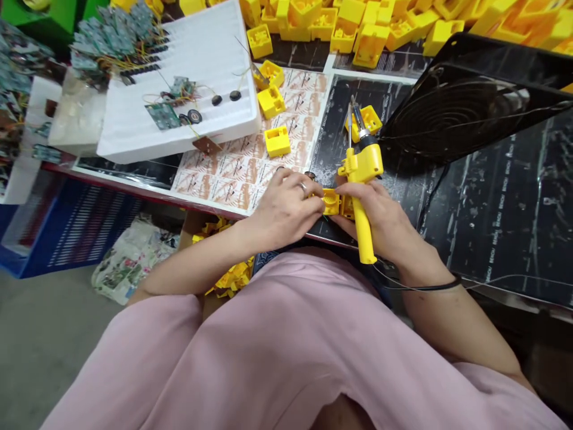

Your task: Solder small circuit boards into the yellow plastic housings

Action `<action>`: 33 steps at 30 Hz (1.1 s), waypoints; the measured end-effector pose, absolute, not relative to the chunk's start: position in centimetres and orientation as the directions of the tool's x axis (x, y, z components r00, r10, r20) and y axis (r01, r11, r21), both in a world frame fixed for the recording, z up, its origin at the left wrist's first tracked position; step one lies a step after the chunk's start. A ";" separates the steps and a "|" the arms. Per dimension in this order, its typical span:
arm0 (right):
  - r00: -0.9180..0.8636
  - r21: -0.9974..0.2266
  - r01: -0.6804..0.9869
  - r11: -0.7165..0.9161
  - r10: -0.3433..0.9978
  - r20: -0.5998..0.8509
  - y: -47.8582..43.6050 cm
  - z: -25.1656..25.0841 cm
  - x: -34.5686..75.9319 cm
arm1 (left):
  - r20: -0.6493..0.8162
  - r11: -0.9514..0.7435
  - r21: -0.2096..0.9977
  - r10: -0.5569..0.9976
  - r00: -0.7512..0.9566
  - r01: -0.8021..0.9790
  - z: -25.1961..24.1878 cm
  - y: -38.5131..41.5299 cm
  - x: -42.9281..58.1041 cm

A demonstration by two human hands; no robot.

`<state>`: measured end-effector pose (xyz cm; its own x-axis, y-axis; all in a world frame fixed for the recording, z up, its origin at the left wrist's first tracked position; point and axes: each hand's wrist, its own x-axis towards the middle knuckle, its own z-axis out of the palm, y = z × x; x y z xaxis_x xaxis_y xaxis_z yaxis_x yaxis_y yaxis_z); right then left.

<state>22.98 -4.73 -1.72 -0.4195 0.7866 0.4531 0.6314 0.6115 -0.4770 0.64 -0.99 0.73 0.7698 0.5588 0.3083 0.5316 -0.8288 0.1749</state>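
Observation:
My right hand [387, 218] is closed around a yellow soldering gun [364, 164], its tip pointing away from me. The thumb and a fingertip of the same hand also touch a small open yellow plastic case [332, 202] at the table edge. My left hand [289, 209], with a ring on one finger, has its fingers bent against the left side of that case. What its fingertips pinch is hidden. A small dark round part [310, 175] lies just beyond the left fingers. Another yellow case [367, 122] lies behind the soldering gun's tip.
A white foam tray [179, 140] at the left bears green circuit boards [163, 114] with wires and round black parts. Loose yellow cases [277, 141] lie beside it, with many more piled at the back. A black fan [452, 113] stands at the right. A blue crate [85, 221] is below.

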 end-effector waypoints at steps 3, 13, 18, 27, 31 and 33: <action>-0.421 -0.463 0.636 0.617 0.781 0.462 -4.9 -2.0 23.1 | 0.315 -0.768 0.373 0.632 0.708 0.520 1.4 0.0 -1.0; -0.444 -0.425 0.657 0.622 0.776 0.449 -5.3 -2.1 23.6 | 0.197 -0.707 0.138 0.706 0.681 0.693 2.0 -0.7 -2.0; -0.384 -0.455 0.646 0.614 0.775 0.501 -5.8 -1.3 23.4 | 0.161 -0.702 0.119 0.711 0.684 0.702 2.0 -0.6 -1.5; -0.185 -0.518 0.664 0.539 0.790 0.584 -4.8 -0.3 19.9 | 0.030 -0.311 0.726 0.906 0.423 0.613 3.1 3.3 -3.3; -0.203 -0.497 0.682 0.537 0.791 0.577 -3.7 -0.4 18.3 | 0.044 -0.329 0.735 0.895 0.443 0.593 3.0 3.2 -3.2; -0.204 -0.481 0.695 0.534 0.788 0.581 -3.3 -0.5 17.6 | 0.055 -0.362 0.715 0.882 0.468 0.598 3.0 3.1 -3.3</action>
